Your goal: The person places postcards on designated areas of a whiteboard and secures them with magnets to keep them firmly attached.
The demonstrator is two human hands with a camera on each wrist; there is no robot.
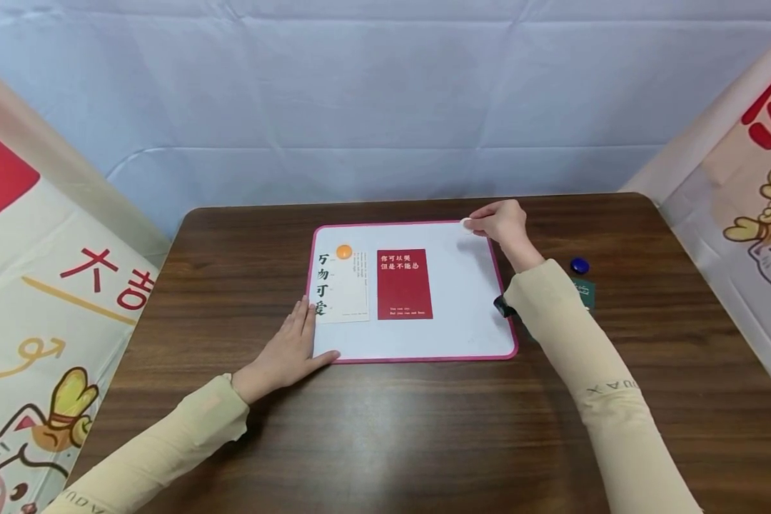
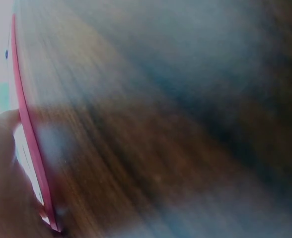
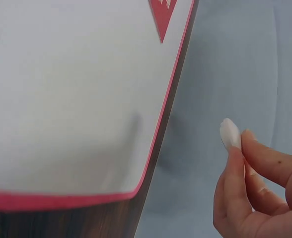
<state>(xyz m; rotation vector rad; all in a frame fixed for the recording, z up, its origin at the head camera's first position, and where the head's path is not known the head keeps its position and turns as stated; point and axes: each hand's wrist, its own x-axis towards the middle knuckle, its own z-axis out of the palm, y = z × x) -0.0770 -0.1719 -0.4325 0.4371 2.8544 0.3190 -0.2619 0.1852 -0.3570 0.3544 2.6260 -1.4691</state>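
Note:
A whiteboard (image 1: 465, 335) with a pink rim lies on the table. My right hand (image 1: 502, 223) pinches a small white round magnet (image 3: 230, 133) between thumb and fingers, over the board's far right corner; the right wrist view shows a gap between magnet and board. At the near left corner my left hand (image 1: 289, 351) rests on the board's edge, fingers straight along the left side and thumb across the near rim. On the board lie a white card (image 1: 347, 296) with black characters, an orange round magnet (image 1: 343, 251) on its top, and a red card (image 1: 403, 289) beside it.
Right of the board, a blue round magnet (image 1: 580, 265) sits on the brown table (image 1: 373, 435). A dark green card (image 1: 587, 291) there is partly hidden by my right sleeve (image 1: 565, 343). A pale cloth (image 1: 385, 107) hangs behind the table, with printed cloths at both sides.

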